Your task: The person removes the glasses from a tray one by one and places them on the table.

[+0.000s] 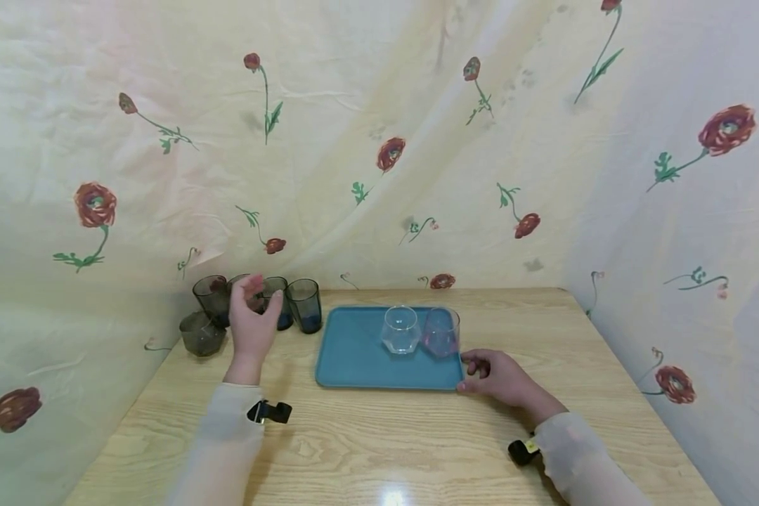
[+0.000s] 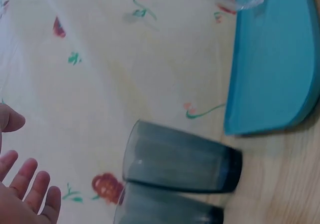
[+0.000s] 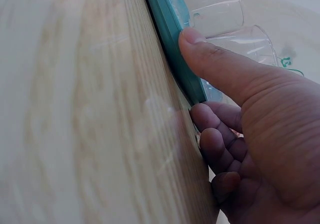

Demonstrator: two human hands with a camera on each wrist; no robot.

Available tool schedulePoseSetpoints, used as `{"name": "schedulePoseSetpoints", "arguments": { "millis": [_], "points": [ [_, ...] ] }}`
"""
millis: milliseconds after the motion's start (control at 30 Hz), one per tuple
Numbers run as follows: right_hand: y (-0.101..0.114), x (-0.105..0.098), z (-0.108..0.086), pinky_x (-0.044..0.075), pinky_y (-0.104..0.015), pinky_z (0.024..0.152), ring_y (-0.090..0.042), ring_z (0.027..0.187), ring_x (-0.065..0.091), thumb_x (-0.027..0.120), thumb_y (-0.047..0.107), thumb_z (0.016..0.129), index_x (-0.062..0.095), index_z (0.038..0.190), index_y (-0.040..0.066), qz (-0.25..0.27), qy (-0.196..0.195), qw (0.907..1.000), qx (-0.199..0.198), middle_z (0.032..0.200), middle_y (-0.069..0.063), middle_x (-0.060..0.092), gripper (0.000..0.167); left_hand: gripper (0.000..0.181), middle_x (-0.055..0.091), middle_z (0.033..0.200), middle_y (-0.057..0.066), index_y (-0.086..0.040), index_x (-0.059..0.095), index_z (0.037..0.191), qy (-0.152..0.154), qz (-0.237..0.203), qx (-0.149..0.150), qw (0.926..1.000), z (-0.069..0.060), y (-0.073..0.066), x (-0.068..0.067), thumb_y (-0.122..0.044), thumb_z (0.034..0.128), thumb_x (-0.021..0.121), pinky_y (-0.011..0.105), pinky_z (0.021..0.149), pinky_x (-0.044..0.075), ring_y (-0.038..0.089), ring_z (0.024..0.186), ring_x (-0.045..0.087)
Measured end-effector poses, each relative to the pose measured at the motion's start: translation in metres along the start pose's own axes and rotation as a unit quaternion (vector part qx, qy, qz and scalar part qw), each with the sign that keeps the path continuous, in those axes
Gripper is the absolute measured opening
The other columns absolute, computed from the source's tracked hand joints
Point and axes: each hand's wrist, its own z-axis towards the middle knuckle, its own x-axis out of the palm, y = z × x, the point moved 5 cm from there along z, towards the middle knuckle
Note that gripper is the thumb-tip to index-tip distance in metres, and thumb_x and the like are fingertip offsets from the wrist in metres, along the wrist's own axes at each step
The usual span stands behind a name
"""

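1. Head view, and the hands are well apart: left hand [image 1: 251, 323] raised at the far left, right hand [image 1: 496, 379] low at the right, the blue tray [image 1: 354, 351] lying between them.
2. Right hand first, and it has a grip! Thumb pressed to the tray's edge, fingers curled at the near right corner; the right wrist view backs that up.
3. Over to the left hand: fingers loosely spread, nothing in them. It sits in front of the tall dark glasses [image 1: 303, 309]; whether it touches one, I cannot tell.
4. Now the relation that counts, as I judge it: the tray's long axis runs left to right, its right end at the right hand, its left end to the right of the left hand. Right hand clearly nearer; the left has the rightmost tall glass between it and the tray.
5. On the tray, right of centre towards the back, a clear glass [image 1: 400, 337] and a pinkish glass [image 1: 441, 334] stand side by side.
6. Further out, a squat dark glass [image 1: 202, 336] just in front of the row's left end, wooden table [image 1: 379, 436] beneath, flowered cloth [image 1: 329, 190] behind.
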Motion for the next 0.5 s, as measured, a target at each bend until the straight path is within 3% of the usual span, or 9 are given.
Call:
{"name": "schedulePoseSetpoints", "arguments": {
  "millis": [100, 200, 333, 500],
  "points": [
    [0.001, 0.000, 0.000, 0.043, -0.029, 0.065, -0.021, 0.078, 0.050, 0.091, 0.030, 0.084, 0.063, 0.138, -0.003, 0.002, 0.000, 1.0000, -0.004, 0.099, -0.006, 0.064, 0.070, 0.044, 0.054, 0.136, 0.026, 0.008, 0.050, 0.139, 0.040, -0.008, 0.006, 0.9991, -0.009, -0.008, 0.019, 0.003, 0.0986, 0.069, 0.051, 0.101, 0.039, 0.040, 0.125, 0.050],
    [0.001, 0.000, 0.000, 0.043, -0.029, 0.065, -0.021, 0.078, 0.050, 0.092, 0.030, 0.083, 0.063, 0.138, -0.003, 0.001, -0.003, 1.0000, -0.002, 0.099, -0.005, 0.064, 0.070, 0.042, 0.056, 0.134, 0.026, 0.007, 0.052, 0.137, 0.082, -0.018, 0.013, 0.9964, -0.017, -0.005, 0.038, 0.001, 0.0989, 0.070, 0.055, 0.102, 0.039, 0.042, 0.125, 0.051],
    [0.000, 0.000, 0.000, 0.044, -0.029, 0.065, -0.020, 0.077, 0.051, 0.092, 0.032, 0.083, 0.063, 0.138, -0.002, -0.006, -0.004, 1.0000, -0.001, 0.099, -0.004, 0.065, 0.070, 0.042, 0.057, 0.137, 0.018, -0.004, 0.054, 0.138, 0.145, -0.011, 0.018, 0.9893, -0.026, 0.008, 0.062, -0.009, 0.1000, 0.072, 0.058, 0.105, 0.041, 0.036, 0.128, 0.052],
    [-0.002, 0.000, 0.000, 0.045, -0.029, 0.066, -0.020, 0.078, 0.052, 0.092, 0.032, 0.082, 0.064, 0.137, -0.002, -0.009, -0.005, 0.9999, -0.007, 0.099, -0.003, 0.066, 0.070, 0.051, 0.056, 0.142, 0.005, -0.017, 0.052, 0.143, 0.224, 0.020, 0.017, 0.9743, -0.037, 0.017, 0.088, -0.019, 0.0983, 0.077, 0.058, 0.110, 0.042, 0.027, 0.133, 0.051]
  ]
}}
